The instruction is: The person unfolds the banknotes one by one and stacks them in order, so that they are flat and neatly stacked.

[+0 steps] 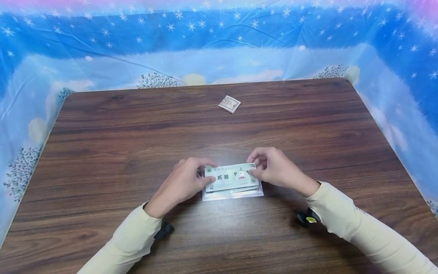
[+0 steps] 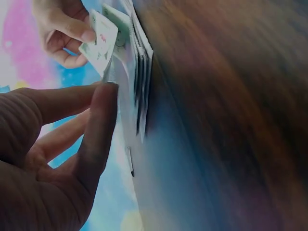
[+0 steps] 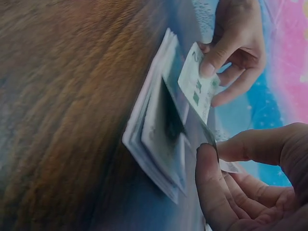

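A pale green play banknote (image 1: pixel 230 178), with a "2" in its lower left corner and a cartoon figure on its right half, is stretched between both hands. My left hand (image 1: pixel 184 180) pinches its left end between thumb and fingers. The right hand (image 1: pixel 282 167) pinches the opposite end the same way. Right under the note lies a flat stack with clear plastic edges (image 1: pixel 236 195). In the right wrist view the note (image 3: pixel 195 82) is raised off this layered stack (image 3: pixel 154 130), and another greenish note (image 2: pixel 119 21) shows in the left wrist view.
A small folded paper, like a folded banknote (image 1: pixel 230 104), lies near the far edge of the brown wooden table (image 1: pixel 137 129). Blue snowflake-patterned cloth (image 1: pixel 191 38) hangs around the table's back and sides. Dark wrist devices (image 1: pixel 165 230) sit under the cream sleeves (image 1: pixel 126 239).
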The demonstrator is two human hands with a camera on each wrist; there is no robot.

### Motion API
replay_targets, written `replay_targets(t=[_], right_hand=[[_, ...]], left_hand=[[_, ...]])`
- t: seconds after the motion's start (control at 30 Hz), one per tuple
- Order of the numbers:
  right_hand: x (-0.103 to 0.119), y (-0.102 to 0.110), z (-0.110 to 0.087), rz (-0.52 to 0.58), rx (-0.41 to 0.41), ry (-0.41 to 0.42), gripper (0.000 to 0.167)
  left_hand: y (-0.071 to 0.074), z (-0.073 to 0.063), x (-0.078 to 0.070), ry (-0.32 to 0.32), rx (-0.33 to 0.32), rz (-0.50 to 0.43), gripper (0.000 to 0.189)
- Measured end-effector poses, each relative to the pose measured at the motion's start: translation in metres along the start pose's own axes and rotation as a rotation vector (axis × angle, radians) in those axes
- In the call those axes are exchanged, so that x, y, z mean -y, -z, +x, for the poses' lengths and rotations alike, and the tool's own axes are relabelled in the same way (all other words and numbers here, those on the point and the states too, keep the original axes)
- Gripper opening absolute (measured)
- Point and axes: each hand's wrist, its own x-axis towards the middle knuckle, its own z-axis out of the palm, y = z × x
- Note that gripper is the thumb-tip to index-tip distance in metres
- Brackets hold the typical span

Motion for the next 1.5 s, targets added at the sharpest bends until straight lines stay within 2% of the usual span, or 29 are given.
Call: replay_targets(t=[0.13, 0.23, 0.47, 0.77, 1.13, 1.33, 1.5], right_hand=[[-0.003, -0.004, 0.0, -0.082, 0.008, -0.004, 0.018], [-0.005, -0.006, 0.001, -0.137, 0.012, -0.005, 0.019], [-0.012, -0.01, 0.001, -0.216, 0.003, 0.027, 0.021], [-0.012, -0.01, -0.001, -0.306, -0.055, 0.053, 0.026], [-0.009, -0.007, 0.0, -0.282, -0.05, 0.054, 0.026], [-0.004, 0.001, 0.002, -0.236, -0.045, 0.043, 0.025], [-0.002, 0.009, 0.011, -0.188, -0.047, 0.021, 0.022]], left_hand=[[-0.004, 0.002, 0.001, 0.018, 0.047, 0.038, 0.032], [-0.006, 0.003, 0.002, 0.012, 0.056, 0.062, 0.029], [-0.008, 0.004, 0.001, -0.011, 0.039, 0.107, 0.027], [-0.009, 0.004, 0.002, -0.03, -0.005, 0.169, 0.028], [-0.007, 0.004, 0.001, -0.068, -0.023, 0.163, 0.022], [-0.001, 0.003, 0.0, -0.09, -0.08, 0.15, 0.02], [0.005, 0.005, 0.0, -0.093, -0.118, 0.091, 0.016]])
